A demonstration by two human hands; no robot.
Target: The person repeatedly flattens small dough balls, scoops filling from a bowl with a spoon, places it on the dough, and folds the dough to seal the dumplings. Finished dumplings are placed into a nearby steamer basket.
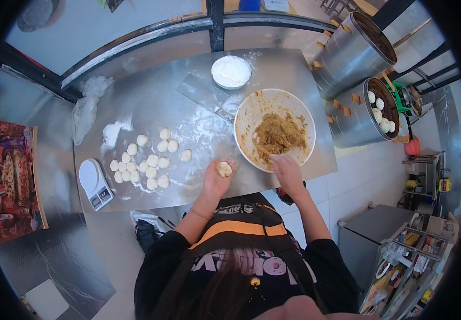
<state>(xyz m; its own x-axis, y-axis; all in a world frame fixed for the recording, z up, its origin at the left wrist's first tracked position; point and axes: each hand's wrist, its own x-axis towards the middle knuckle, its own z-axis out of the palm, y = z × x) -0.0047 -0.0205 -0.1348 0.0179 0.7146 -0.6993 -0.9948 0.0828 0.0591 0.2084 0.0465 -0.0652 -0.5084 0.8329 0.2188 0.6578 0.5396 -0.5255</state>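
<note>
My left hand (pixel 217 181) is palm up, cupping a small round of dough (pixel 224 169) with a brownish patch on top. My right hand (pixel 288 172) is over the near rim of a large white bowl (pixel 246 120). A mound of brown, moist filling (pixel 280 134) fills the bowl's middle, and smears of it cling to the wall. The right fingertips are bunched and blurred at the filling's near edge; whether they hold a utensil cannot be seen. Left of my left hand, several pale dough balls (pixel 153 161) lie on the floured metal table (pixel 198 180).
A bowl of flour (pixel 231 72) stands at the back, near a flat metal blade (pixel 202 92). A white kitchen scale (pixel 95 184) and a clear plastic bag (pixel 90 108) are on the left. Beyond the right edge rise steel steamers (pixel 358 116), one holding white buns (pixel 379 105).
</note>
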